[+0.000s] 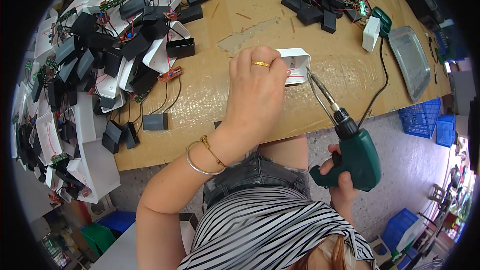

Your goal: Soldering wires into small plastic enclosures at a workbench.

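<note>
My left hand (256,87), with a ring on one finger, is closed over the left end of a small white plastic housing (299,55) on the cardboard-covered bench. The hand hides much of the housing; a short red wire (295,76) shows inside its open end. In my right hand (342,174) is a green soldering gun (361,157), held by its handle with a finger at the trigger. Its long metal tip and a thin side tube point up and left, meeting at the housing's right edge. Whether the tip touches the housing, I cannot tell.
White housings with black boxes, wires and circuit boards crowd the left (107,52). More black boxes (317,0) lie at the back. On the right are a green-and-white stand (371,34), a black cord (385,70) and a metal tray (411,62). Blue crates (420,117) stand below.
</note>
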### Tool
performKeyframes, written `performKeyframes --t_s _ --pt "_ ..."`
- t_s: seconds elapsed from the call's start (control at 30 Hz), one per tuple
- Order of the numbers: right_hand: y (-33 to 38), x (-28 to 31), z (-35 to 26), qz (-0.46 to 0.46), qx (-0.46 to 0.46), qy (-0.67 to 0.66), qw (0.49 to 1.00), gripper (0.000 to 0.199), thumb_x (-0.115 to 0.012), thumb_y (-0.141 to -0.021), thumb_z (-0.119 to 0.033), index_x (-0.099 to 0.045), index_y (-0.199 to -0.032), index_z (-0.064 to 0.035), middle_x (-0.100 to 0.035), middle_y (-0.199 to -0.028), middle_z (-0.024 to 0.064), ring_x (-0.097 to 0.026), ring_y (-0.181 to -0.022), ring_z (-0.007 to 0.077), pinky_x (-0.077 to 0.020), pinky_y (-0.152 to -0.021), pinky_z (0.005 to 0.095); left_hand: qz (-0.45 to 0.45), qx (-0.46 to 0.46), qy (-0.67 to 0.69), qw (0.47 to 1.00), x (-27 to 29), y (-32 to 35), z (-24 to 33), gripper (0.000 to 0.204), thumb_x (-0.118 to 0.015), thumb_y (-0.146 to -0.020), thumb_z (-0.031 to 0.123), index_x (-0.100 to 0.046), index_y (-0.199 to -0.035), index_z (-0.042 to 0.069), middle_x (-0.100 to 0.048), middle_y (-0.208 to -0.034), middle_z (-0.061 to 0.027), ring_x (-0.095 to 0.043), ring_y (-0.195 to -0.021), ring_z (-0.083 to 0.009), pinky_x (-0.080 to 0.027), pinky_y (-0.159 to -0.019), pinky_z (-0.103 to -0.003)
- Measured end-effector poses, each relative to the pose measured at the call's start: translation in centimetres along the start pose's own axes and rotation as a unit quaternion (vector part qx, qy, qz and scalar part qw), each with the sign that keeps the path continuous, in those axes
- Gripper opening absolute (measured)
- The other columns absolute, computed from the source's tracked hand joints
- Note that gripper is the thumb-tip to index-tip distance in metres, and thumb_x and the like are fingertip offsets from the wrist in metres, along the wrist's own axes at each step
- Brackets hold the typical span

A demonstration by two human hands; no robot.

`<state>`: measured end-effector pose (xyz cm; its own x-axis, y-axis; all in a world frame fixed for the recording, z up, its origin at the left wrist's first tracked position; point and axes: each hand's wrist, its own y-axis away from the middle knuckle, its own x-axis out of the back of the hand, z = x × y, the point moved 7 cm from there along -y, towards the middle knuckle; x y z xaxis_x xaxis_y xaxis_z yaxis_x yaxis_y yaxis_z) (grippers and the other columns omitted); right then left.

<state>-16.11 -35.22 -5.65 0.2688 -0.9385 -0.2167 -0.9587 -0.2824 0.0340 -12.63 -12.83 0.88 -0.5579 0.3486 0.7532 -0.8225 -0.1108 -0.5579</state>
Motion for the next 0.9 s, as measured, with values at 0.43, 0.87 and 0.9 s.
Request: performKeyframes --t_s 0.43,0.87,0.9 --pt "-0.4 -2.1 -0.3 0.024 -0.054 0.094 0.994 0.058 -0.065 -0.079 -0.027 -0.042 -0.123 0.0036 -0.055 -0.109 0.0169 -0.057 -0.067 0.0146 -0.0476 -0.062 0.0266 -0.007 -0.019 -0.027 0.999 -0.5 -0.1 0.2 0.013 -0.055 -0.065 0.006 -0.055 -0.076 -0.001 -0.047 -0.090 -0.0100 -0.044 -0.092 -0.0274 -0.036 -0.083 -0.041" --pt "-0.7 -2.2 -0.2 0.023 -0.065 0.086 0.994 0.057 -0.064 -0.080 -0.025 -0.041 -0.125 0.0025 -0.055 -0.109 0.0165 -0.056 -0.067 0.0142 -0.0467 -0.061 0.0254 -0.006 -0.022 -0.030 0.999 -0.6 -0.1 0.1 0.013 -0.056 -0.066 0.007 -0.056 -0.076 -0.001 -0.047 -0.090 -0.0089 -0.044 -0.092 -0.0274 -0.036 -0.083 -0.041" --pt "-0.8 -2.3 -0.3 0.022 -0.067 0.089 0.994 0.057 -0.064 -0.080 -0.025 -0.041 -0.125 0.0025 -0.055 -0.109 0.0164 -0.056 -0.067 0.0142 -0.0466 -0.061 0.0256 -0.006 -0.023 -0.032 0.999 -0.6 0.0 0.1 0.014 -0.056 -0.065 0.007 -0.057 -0.077 -0.001 -0.047 -0.090 -0.0089 -0.044 -0.093 -0.0274 -0.036 -0.083 -0.041"
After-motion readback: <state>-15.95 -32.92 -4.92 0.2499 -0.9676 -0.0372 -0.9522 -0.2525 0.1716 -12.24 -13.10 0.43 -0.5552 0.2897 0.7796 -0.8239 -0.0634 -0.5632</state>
